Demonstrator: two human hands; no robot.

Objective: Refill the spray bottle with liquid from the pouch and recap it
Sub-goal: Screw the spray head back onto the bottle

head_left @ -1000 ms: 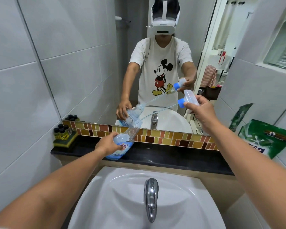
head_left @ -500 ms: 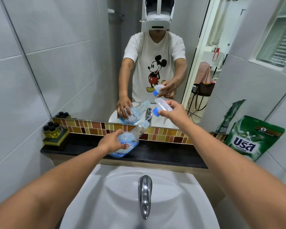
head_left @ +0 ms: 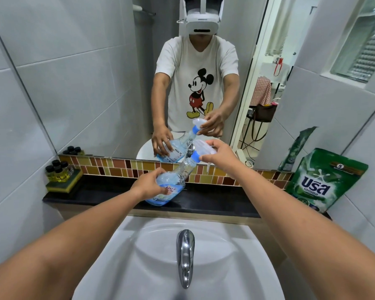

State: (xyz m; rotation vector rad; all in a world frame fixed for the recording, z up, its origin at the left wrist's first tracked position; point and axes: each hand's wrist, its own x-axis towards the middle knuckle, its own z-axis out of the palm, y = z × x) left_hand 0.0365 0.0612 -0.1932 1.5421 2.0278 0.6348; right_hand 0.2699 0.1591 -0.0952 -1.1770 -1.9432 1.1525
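Observation:
A clear spray bottle with bluish liquid in its base leans to the right on the black ledge. My left hand grips its body. The spray head, white with a blue collar, sits at the bottle's neck, and my right hand holds it there. Whether the collar is screwed down cannot be told. A green refill pouch stands against the wall at the ledge's right end, away from both hands.
A white sink with a chrome tap lies below the ledge. Small dark-capped bottles rest on a sponge at the ledge's left end. A mirror above the tile strip reflects me and the bottle.
My right hand has brought the spray head down and left, sliding its long tube into the bottle until the collar meets the neck. My left hand has kept hold of the bottle.

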